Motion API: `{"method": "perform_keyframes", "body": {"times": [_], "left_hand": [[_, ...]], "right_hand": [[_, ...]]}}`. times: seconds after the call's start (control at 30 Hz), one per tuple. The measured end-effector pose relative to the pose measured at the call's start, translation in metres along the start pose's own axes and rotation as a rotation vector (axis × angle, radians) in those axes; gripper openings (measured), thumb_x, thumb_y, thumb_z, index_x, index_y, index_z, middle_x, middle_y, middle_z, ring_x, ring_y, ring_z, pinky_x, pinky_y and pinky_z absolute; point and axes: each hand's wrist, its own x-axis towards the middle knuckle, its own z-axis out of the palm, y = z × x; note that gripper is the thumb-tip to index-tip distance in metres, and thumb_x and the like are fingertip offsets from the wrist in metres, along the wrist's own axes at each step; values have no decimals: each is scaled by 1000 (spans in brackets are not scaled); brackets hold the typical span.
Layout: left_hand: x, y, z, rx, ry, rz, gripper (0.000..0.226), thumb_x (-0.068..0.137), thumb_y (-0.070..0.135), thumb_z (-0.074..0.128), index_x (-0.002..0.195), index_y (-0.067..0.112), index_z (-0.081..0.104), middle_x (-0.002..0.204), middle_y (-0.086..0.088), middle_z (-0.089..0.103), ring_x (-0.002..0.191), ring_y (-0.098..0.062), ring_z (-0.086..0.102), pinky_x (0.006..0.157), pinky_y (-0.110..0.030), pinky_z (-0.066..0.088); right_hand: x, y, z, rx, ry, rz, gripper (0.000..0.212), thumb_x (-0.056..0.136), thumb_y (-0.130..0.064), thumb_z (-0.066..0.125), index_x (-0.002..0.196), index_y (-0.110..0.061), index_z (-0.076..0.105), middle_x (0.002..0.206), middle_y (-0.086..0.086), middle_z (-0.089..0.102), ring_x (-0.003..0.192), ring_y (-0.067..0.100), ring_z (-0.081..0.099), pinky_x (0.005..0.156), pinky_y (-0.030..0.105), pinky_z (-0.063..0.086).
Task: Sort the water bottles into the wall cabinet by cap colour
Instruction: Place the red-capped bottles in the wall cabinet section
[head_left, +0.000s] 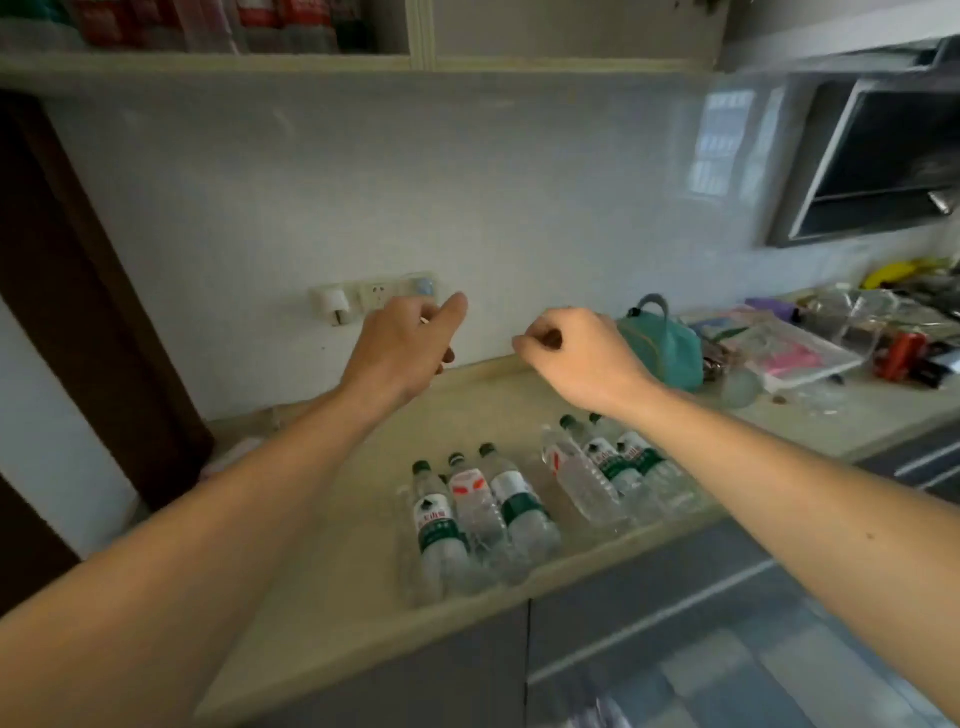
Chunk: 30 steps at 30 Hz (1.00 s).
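Up top left, the open cream wall cabinet (208, 62) is already showing blurry red-labelled bottles (208, 26). We're holding our left hand (402, 345) up in front of the white wall socket strip (374, 296), fingers loosely curled and gripping nothing. Our right hand (576, 353) is hovering beside it, curled into a fist, empty too. Below, the clear plastic water bottles (483, 514) are lying in two groups on the beige countertop (332, 571). A teal bag (660, 343) is sitting further right.
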Motion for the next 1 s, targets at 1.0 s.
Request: {"method": "perform_keyframes", "body": {"times": [1.0], "left_hand": [[-309,-379,656,-65,-448,-883,37,98,51,54,116,20,58,95,-4,71,75,-19,69,67,-36,58]], "right_hand": [[-366,639,333,137,-623,663,28,94,-20,61,66,-18,59,58,-5,56,50,4,45,48,17,38]]}}
